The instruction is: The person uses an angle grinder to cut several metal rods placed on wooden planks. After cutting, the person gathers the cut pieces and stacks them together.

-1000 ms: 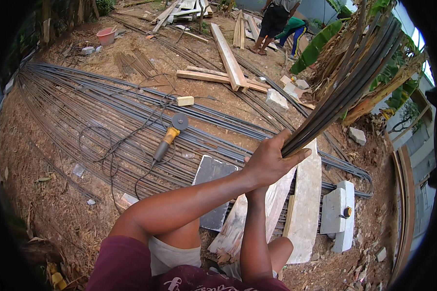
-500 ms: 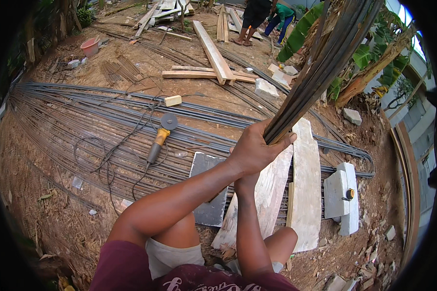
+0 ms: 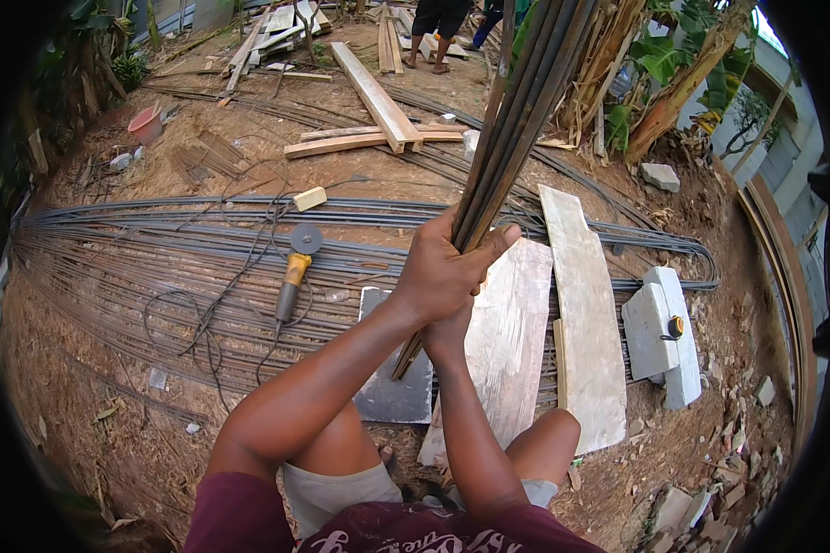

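A bundle of long, dark steel rods (image 3: 528, 111) stands steeply in front of me, leaning to the right at the top. My left hand (image 3: 441, 267) is wrapped round it, thumb pointing right. Just below, my right hand (image 3: 448, 334) closes on the same bundle, its fingers partly hidden. The rods' lower ends come out under my hands at a dark flat slab (image 3: 374, 398); whether they touch it I cannot tell. Right of my hands lie two pale wooden boards (image 3: 586, 323). An angle grinder (image 3: 292, 284) with yellow and grey housing lies to the left.
Many long rods (image 3: 138, 267) cover the ground, with the grinder's cable looping over them. White blocks (image 3: 653, 323) carry a small yellow-and-black round object (image 3: 676, 326). Beyond are timber beams (image 3: 373, 92), a red bucket (image 3: 145, 125) and people standing (image 3: 438, 32). Planks (image 3: 784, 286) line the right edge.
The bundle has become more upright and shifted left and down, with both hands still round it. Its lower ends now show at the dark slab. The whole view has shifted slightly.
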A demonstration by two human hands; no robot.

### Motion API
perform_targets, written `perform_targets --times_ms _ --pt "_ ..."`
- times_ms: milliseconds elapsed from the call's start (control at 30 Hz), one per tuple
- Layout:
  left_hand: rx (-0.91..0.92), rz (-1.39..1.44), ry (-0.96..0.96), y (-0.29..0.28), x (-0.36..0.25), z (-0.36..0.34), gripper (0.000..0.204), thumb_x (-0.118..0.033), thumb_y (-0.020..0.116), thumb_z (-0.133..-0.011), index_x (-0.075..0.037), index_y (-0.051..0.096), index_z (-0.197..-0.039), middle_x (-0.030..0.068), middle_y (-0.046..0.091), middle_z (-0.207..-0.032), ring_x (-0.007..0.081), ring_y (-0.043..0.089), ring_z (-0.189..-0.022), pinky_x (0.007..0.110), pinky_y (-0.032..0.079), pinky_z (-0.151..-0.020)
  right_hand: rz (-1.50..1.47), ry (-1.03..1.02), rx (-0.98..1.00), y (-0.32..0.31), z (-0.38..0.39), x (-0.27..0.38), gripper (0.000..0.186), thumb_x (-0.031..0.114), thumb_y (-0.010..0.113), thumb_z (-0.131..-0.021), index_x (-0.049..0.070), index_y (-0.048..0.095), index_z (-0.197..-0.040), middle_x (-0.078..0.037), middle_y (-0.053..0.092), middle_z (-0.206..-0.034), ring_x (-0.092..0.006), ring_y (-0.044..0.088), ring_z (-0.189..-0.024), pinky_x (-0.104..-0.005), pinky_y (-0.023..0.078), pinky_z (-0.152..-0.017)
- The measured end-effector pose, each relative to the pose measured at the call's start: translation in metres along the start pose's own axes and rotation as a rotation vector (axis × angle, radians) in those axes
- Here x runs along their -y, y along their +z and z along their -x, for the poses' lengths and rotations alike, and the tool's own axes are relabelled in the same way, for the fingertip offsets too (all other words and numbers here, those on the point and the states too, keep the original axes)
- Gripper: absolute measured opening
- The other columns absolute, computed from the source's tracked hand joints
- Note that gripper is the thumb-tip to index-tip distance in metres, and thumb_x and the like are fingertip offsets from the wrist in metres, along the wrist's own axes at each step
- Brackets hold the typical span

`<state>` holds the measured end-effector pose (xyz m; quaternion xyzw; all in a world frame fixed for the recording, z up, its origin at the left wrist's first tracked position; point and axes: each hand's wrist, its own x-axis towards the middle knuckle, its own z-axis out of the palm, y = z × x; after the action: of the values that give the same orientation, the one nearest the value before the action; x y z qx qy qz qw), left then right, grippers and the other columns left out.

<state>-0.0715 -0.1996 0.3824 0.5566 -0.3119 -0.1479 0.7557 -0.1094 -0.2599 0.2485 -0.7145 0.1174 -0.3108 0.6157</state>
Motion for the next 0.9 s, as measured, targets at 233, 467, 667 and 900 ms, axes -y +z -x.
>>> perform_targets --times_ms 233,467,667,900 --pt "0.011 -0.02 0.004 -0.003 0.005 -0.002 0.038 -0.039 0.083 -0.098 -0.005 0.066 -0.098 -0.0058 0.054 -0.064 0.0026 0.05 -0.052 0.024 0.043 -0.045 -0.04 0.004 -0.007 0.004 0.0 -0.001 0.041 0.006 0.072 -0.098 -0.008 0.059 -0.134 -0.013 0.07 -0.126 -0.017 0.067 -0.115 -0.0323 0.054 -0.097" --pt "-0.056 0.035 0.093 -0.005 0.014 -0.002 0.037 -0.039 0.079 -0.101 -0.005 0.064 -0.107 -0.0059 0.056 -0.071 0.0015 0.053 -0.058 0.021 0.044 -0.05 -0.103 -0.106 -0.072 0.011 -0.001 0.014 0.028 0.006 0.072 -0.095 -0.007 0.067 -0.119 -0.013 0.074 -0.112 -0.019 0.07 -0.106 -0.0345 0.055 -0.09" --pt "0.052 0.069 0.174 -0.018 0.021 -0.004 0.053 -0.056 0.056 -0.11 -0.004 0.061 -0.118 0.0008 0.064 -0.079 0.0056 0.061 -0.06 0.022 0.051 -0.051 -0.217 -0.045 -0.086 0.015 0.001 0.029 0.027 0.004 0.072 -0.096 -0.008 0.067 -0.12 -0.011 0.075 -0.11 -0.015 0.068 -0.103 -0.0313 0.055 -0.088" --pt "0.05 0.065 0.147 -0.021 0.024 -0.005 0.065 -0.065 0.041 -0.112 -0.003 0.061 -0.12 0.0021 0.064 -0.079 0.0064 0.064 -0.061 0.022 0.053 -0.051 -0.175 -0.074 -0.136 0.016 0.001 0.031 0.019 0.005 0.073 -0.095 -0.008 0.069 -0.108 -0.009 0.077 -0.099 -0.0108 0.067 -0.092 -0.031 0.055 -0.08"
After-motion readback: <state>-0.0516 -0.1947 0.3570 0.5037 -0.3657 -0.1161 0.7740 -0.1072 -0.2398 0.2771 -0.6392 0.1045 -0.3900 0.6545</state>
